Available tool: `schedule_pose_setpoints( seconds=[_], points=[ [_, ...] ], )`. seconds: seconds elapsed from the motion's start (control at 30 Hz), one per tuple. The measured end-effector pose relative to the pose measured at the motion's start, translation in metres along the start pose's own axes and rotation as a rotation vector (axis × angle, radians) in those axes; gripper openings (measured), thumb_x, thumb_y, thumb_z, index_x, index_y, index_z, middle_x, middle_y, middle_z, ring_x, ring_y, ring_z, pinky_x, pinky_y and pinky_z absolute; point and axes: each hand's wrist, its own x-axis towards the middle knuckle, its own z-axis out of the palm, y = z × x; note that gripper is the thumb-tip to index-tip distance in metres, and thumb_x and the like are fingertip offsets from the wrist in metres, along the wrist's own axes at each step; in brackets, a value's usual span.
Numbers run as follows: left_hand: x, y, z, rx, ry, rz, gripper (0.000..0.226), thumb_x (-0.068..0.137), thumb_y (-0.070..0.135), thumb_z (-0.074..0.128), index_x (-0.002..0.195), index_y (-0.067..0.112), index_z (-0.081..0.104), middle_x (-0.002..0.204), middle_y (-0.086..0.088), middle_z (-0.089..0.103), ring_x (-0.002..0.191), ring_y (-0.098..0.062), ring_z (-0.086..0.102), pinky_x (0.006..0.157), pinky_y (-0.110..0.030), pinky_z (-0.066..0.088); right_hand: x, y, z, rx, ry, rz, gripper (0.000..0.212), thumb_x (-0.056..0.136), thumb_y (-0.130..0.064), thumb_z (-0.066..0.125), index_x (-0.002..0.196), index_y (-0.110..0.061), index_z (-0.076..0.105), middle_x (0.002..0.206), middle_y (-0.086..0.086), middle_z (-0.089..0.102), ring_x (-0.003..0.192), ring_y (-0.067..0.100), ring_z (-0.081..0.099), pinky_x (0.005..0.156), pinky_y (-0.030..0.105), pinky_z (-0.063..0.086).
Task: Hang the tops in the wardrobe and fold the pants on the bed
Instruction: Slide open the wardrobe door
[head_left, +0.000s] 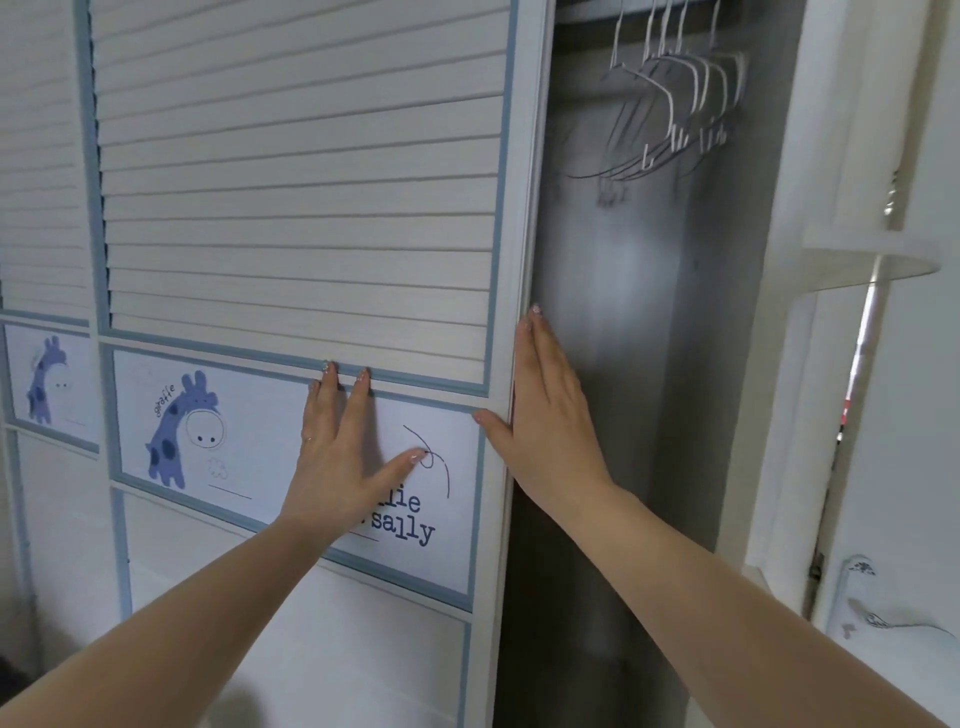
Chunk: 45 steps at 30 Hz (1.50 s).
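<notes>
The wardrobe (649, 364) stands partly open, a dark gap showing to the right of its sliding door (301, 208). The left hand (343, 457) lies flat on the door's picture panel (260, 441), fingers (324, 400) straight and a little spread, their tips reaching the blue trim just above the panel, the thumb stretched out toward the door's edge. The right hand (550, 415) sits at the door's right edge, fingers straight and close together along the edge inside the opening, with the thumb laid on the door's front face at the panel's upper right corner. Neither hand curls around anything.

Inside the opening, high above the right hand, a bunch of white wire hangers (680, 104) hangs from the rail, bare of clothes.

On the panel, left of the left hand, a blue giraffe drawing (182, 431) carries the small word "giraffe" beside its neck. Below the left hand's thumb dark type reads "…lie" and "sally", the start hidden by the wrist. A second giraffe panel (47, 379) shows on the next door, farther left.
</notes>
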Motion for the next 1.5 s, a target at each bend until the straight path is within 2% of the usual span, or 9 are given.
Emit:
schedule_pose_setpoints(
  seconds=[0.13, 0.27, 0.4, 0.63, 0.83, 0.93, 1.2, 1.3, 1.5],
  points=[
    [0.009, -0.019, -0.008, 0.040, 0.022, -0.022, 0.113, 0.062, 0.093, 0.028, 0.151, 0.031, -0.004, 0.159, 0.002, -0.016, 0.144, -0.014, -0.021, 0.118, -0.049, 0.006, 0.017, -0.014, 0.023, 0.016, -0.004, -0.032, 0.093, 0.094, -0.039, 0.053, 0.137, -0.024, -0.028, 0.149, -0.009, -0.030, 0.139, 0.003, -0.020, 0.118, 0.029, -0.005],
    [0.015, -0.025, -0.013, 0.095, 0.041, 0.104, 0.102, 0.068, 0.089, 0.031, 0.148, 0.037, -0.006, 0.159, 0.005, -0.014, 0.145, -0.012, -0.017, 0.118, -0.047, 0.003, 0.033, -0.031, 0.046, 0.057, 0.000, -0.055, 0.093, 0.094, -0.037, 0.054, 0.136, -0.025, -0.028, 0.146, -0.010, -0.031, 0.145, 0.011, -0.014, 0.120, 0.033, -0.001],
    [0.019, -0.031, -0.009, 0.032, 0.047, 0.217, 0.097, 0.073, 0.084, 0.037, 0.149, 0.037, -0.001, 0.160, 0.004, -0.005, 0.147, -0.015, -0.009, 0.118, -0.051, 0.010, 0.048, -0.048, 0.068, 0.095, 0.010, -0.082, 0.093, 0.093, -0.037, 0.054, 0.136, -0.025, -0.028, 0.146, -0.010, -0.031, 0.146, 0.013, -0.010, 0.120, 0.030, 0.001],
    [0.031, -0.064, -0.011, 0.094, 0.063, 0.165, 0.100, 0.070, 0.089, 0.032, 0.148, 0.037, -0.001, 0.161, 0.003, -0.006, 0.147, -0.016, -0.012, 0.117, -0.047, 0.008, 0.071, -0.075, 0.102, 0.179, -0.011, -0.089, 0.090, 0.094, -0.036, 0.052, 0.147, -0.022, -0.020, 0.144, -0.017, -0.035, 0.146, 0.010, 0.002, 0.110, 0.019, 0.014],
    [0.043, -0.097, -0.026, 0.130, 0.046, 0.115, 0.104, 0.064, 0.094, 0.024, 0.147, 0.036, -0.002, 0.160, 0.003, -0.009, 0.147, -0.018, -0.014, 0.117, -0.046, 0.007, 0.094, -0.097, 0.134, 0.154, 0.003, -0.123, 0.089, 0.094, -0.039, 0.050, 0.134, -0.028, -0.028, 0.144, -0.013, -0.034, 0.147, 0.014, -0.003, 0.116, 0.027, 0.002],
    [0.050, -0.114, -0.032, 0.140, 0.047, 0.094, 0.104, 0.065, 0.091, 0.030, 0.147, 0.037, -0.002, 0.161, 0.003, -0.008, 0.147, -0.017, -0.014, 0.116, -0.044, 0.006, 0.104, -0.108, 0.149, 0.139, 0.007, -0.126, 0.087, 0.095, -0.041, 0.048, 0.136, -0.027, -0.028, 0.144, -0.012, -0.033, 0.147, 0.013, -0.008, 0.114, 0.027, -0.005],
    [0.069, -0.159, -0.050, 0.148, 0.053, 0.076, 0.105, 0.066, 0.077, 0.043, 0.151, 0.026, 0.010, 0.161, 0.002, -0.004, 0.148, -0.018, -0.010, 0.114, -0.036, 0.004, 0.131, -0.134, 0.191, 0.122, 0.014, -0.154, 0.088, 0.095, -0.041, 0.048, 0.141, -0.023, -0.024, 0.151, -0.009, -0.028, 0.147, 0.013, -0.011, 0.116, 0.030, -0.008],
    [0.073, -0.173, -0.059, 0.136, 0.036, 0.051, 0.107, 0.064, 0.077, 0.043, 0.151, 0.026, 0.010, 0.161, 0.004, -0.004, 0.147, -0.016, -0.010, 0.115, -0.037, 0.006, 0.138, -0.143, 0.204, 0.118, -0.015, -0.167, 0.088, 0.094, -0.039, 0.051, 0.149, -0.017, -0.014, 0.158, -0.001, -0.018, 0.147, 0.014, -0.009, 0.116, 0.031, -0.007],
    [0.082, -0.198, -0.076, 0.139, 0.022, 0.009, 0.108, 0.061, 0.075, 0.044, 0.151, 0.024, 0.012, 0.161, 0.005, -0.002, 0.148, -0.015, -0.007, 0.119, -0.040, 0.010, 0.158, -0.159, 0.232, 0.134, -0.017, -0.198, 0.090, 0.092, -0.039, 0.054, 0.150, -0.016, -0.011, 0.159, 0.000, -0.014, 0.147, 0.014, -0.009, 0.118, 0.035, -0.006]
  ],
)
